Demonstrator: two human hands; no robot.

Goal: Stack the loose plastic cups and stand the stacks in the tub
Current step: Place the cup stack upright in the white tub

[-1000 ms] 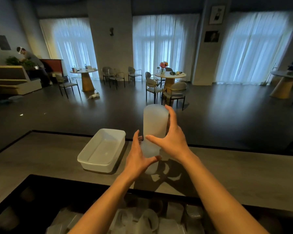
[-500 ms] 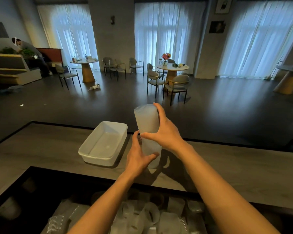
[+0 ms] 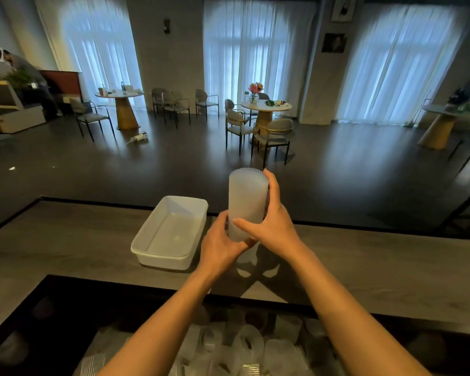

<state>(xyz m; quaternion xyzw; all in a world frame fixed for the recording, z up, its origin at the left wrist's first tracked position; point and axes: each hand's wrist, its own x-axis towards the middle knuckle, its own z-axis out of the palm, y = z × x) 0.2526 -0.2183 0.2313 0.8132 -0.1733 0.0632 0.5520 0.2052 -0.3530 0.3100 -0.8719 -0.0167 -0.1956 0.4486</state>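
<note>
Stack of cups [image 3: 246, 203] upright, long axis vertical, closed end up, held above the counter [image 3: 364, 256] just right of the tub [image 3: 171, 256]. Left hand [image 3: 219, 246] fingers wrapped round its lower end, right hand [image 3: 272, 226] gripping its right side. Loose cups [image 3: 244, 348] fill the near bin.

- Three tall windows [image 3: 258, 47] glow pale blue behind sheer white curtains.
- The dark floor [image 3: 337, 169] reflects their light.
- Round pedestal tables [image 3: 266, 109] stand among grey chairs [image 3: 273, 137]; one carries flowers [image 3: 255, 89].
- Two framed pictures [image 3: 334, 42] hang on a pillar.
</note>
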